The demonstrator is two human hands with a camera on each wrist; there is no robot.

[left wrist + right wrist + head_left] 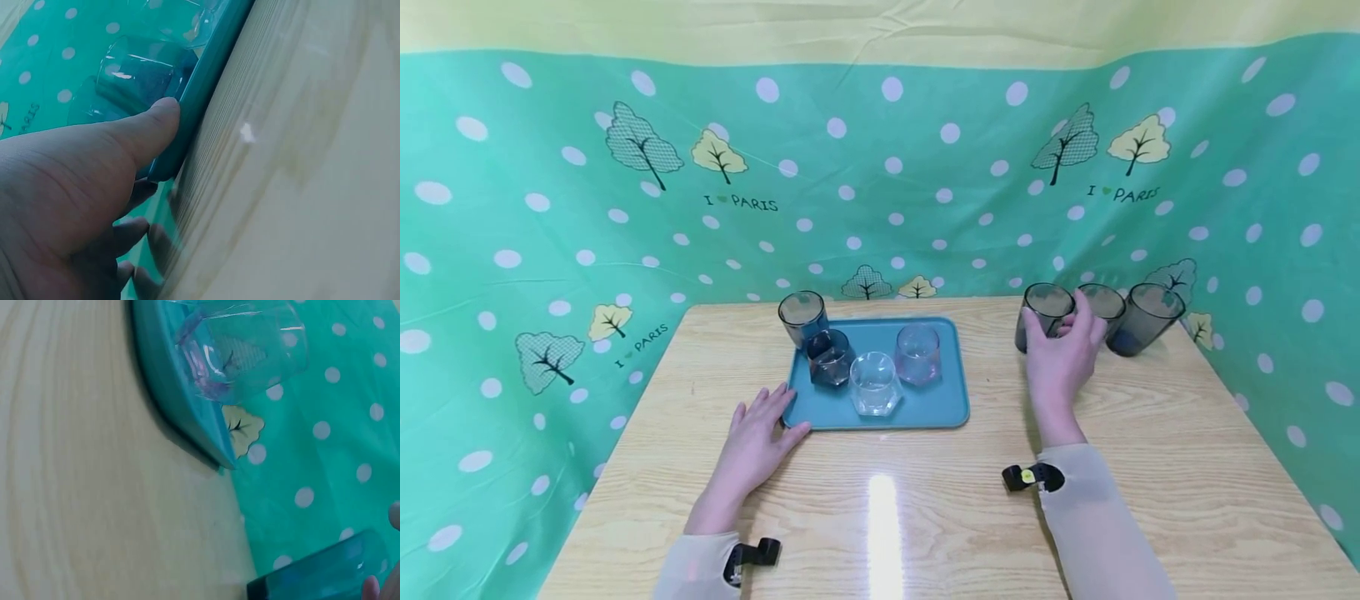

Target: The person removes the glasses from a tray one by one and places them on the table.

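A blue tray [951, 410] holds three short tumblers: a dark grey tumbler [830, 367], a clear tumbler [875, 392] and a pinkish tumbler [919, 358]. My left hand [760, 446] rests at the tray's near left corner, thumb on the rim in the left wrist view. Over to the right, my right hand [1063, 367] reaches around a tall dark glass [1036, 336] standing on the table. Its thumb and fingers are spread at the glass's sides; the right wrist view shows a gap between one fingertip and the tall glass [325, 572].
Beside the right hand stand two more tall dark glasses, a middle glass [1105, 304] and a right glass [1142, 321]. Another tall dark glass [803, 310] is at the tray's far left corner. A dotted green cloth [887, 208] hangs behind the wooden table [955, 500].
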